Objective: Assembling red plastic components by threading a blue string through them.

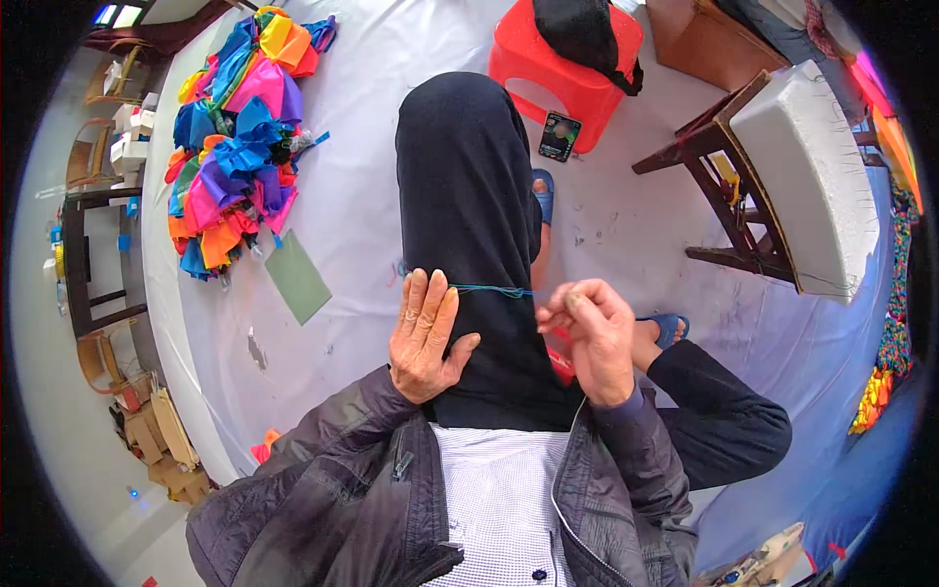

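A thin blue-green thread (489, 289) runs across the black trouser leg (460, 186) on my lap, with a small looped tangle toward its right end. My left hand (425, 338) lies flat on the left edge of the thigh, fingers stretched out together and thumb apart. Its fingertips rest at the thread's left end. At the right side of the same thigh, my right hand (595, 333) is closed in a pinch at the thread's other end. The exact grip point is blurred.
A bunch of colourful fabric pieces (235, 157) lies at the far left, beside a green card (297, 278). A red stool (567, 73) bears a dark cloth item (577, 39); a phone (559, 135) leans against it. At right stands a wooden frame with a white foam block (807, 181).
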